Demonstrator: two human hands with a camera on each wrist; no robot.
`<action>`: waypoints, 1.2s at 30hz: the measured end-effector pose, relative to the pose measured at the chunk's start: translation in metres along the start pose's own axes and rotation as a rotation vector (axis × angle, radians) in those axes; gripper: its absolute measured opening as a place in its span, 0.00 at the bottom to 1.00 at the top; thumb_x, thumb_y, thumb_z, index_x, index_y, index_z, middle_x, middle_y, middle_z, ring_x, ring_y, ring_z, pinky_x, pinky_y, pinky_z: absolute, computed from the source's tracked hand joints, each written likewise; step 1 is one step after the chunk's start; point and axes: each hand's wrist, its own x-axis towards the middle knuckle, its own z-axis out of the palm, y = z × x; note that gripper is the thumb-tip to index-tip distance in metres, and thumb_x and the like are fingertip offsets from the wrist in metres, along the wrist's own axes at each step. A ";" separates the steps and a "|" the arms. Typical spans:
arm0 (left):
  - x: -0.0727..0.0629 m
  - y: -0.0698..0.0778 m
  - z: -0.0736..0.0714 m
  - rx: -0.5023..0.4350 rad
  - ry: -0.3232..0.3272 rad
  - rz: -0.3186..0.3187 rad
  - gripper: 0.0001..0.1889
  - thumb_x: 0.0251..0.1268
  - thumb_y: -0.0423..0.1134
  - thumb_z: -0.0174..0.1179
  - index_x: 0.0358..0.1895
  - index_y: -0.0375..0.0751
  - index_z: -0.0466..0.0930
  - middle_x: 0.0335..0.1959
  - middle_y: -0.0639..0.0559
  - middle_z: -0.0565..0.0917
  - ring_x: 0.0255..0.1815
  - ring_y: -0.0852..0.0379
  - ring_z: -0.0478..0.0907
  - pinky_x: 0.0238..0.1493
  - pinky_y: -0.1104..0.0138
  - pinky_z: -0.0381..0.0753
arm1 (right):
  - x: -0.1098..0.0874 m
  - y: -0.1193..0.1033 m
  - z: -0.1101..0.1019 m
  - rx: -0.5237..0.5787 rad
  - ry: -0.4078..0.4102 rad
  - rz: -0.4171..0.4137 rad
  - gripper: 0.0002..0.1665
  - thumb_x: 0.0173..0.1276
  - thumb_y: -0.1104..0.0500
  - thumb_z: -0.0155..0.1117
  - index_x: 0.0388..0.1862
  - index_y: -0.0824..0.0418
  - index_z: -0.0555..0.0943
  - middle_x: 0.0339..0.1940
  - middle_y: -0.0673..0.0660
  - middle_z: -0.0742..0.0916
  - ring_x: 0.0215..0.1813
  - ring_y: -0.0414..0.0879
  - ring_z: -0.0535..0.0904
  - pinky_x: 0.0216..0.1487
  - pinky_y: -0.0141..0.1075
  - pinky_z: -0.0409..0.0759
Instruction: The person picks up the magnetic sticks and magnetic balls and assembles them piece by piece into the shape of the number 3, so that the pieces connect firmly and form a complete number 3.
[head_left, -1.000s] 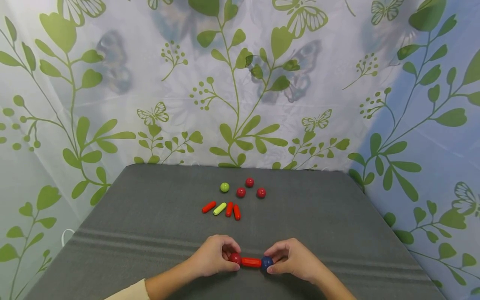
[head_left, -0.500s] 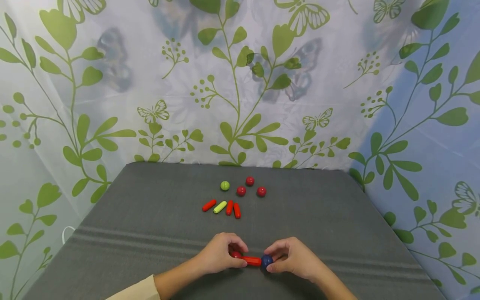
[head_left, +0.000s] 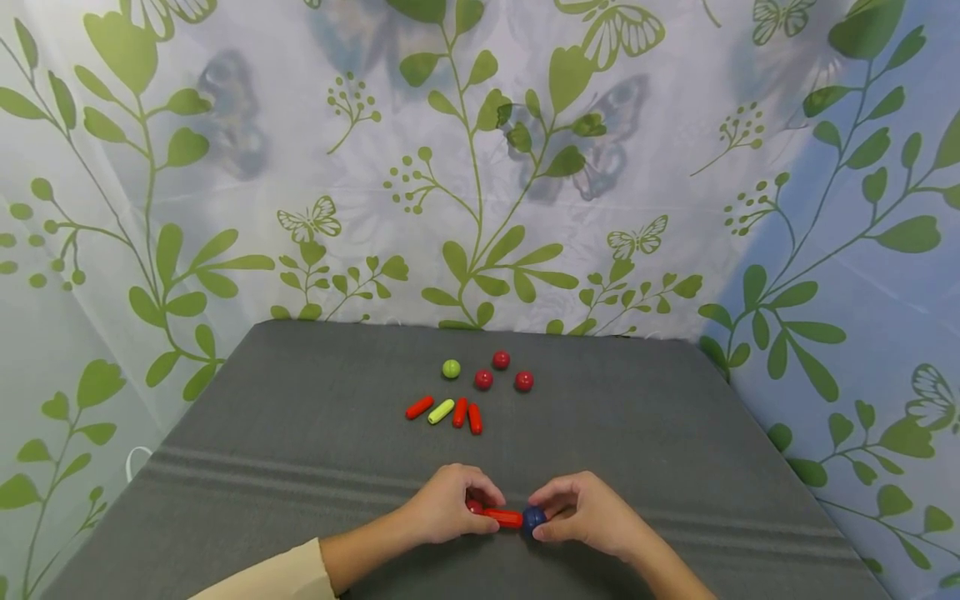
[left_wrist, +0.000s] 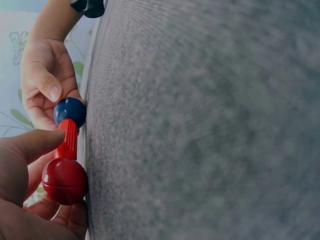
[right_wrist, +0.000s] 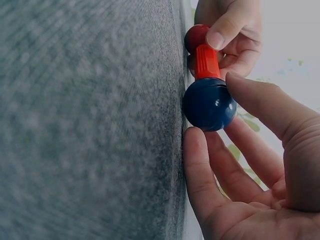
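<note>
A short chain lies low over the grey cloth: a red ball (left_wrist: 65, 181), a ribbed red rod (head_left: 505, 518) and a blue ball (right_wrist: 210, 104), joined end to end. My left hand (head_left: 452, 505) pinches the rod beside the red ball, its thumb on the rod's side. In the head view that hand partly covers the red ball. At the other end my right hand (head_left: 592, 517) holds the blue ball between thumb and fingers. The rod's far end meets the blue ball, with no gap visible between them.
Farther back on the grey cloth-covered table (head_left: 637, 417) lie a green ball (head_left: 451, 369) and loose red balls (head_left: 483, 379). Nearer are a yellow-green rod (head_left: 441, 412) and loose red rods (head_left: 475, 419). A leaf-patterned curtain (head_left: 480, 167) stands behind.
My left hand has slid right, from gripping the red ball to pinching the red rod beside it. My right hand stays on the blue ball, almost unmoved.
</note>
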 end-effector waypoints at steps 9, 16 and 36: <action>0.004 -0.002 0.001 0.014 -0.013 -0.022 0.08 0.55 0.34 0.76 0.38 0.47 0.91 0.33 0.60 0.85 0.31 0.67 0.76 0.35 0.75 0.77 | 0.000 0.000 -0.004 -0.012 0.015 0.003 0.19 0.58 0.63 0.80 0.48 0.66 0.88 0.41 0.63 0.91 0.40 0.46 0.86 0.37 0.33 0.86; 0.005 -0.002 0.001 0.028 -0.018 -0.029 0.08 0.56 0.34 0.76 0.38 0.48 0.91 0.32 0.62 0.84 0.30 0.68 0.75 0.35 0.74 0.77 | 0.002 -0.001 -0.007 -0.021 0.016 -0.006 0.19 0.58 0.63 0.79 0.48 0.67 0.88 0.42 0.63 0.91 0.40 0.45 0.86 0.36 0.34 0.86; 0.005 0.001 -0.001 0.045 -0.015 -0.022 0.08 0.54 0.34 0.77 0.37 0.48 0.91 0.32 0.60 0.86 0.31 0.65 0.76 0.34 0.74 0.75 | 0.048 -0.027 -0.027 -0.092 0.063 -0.039 0.23 0.66 0.52 0.75 0.54 0.66 0.86 0.45 0.58 0.91 0.45 0.56 0.88 0.47 0.43 0.87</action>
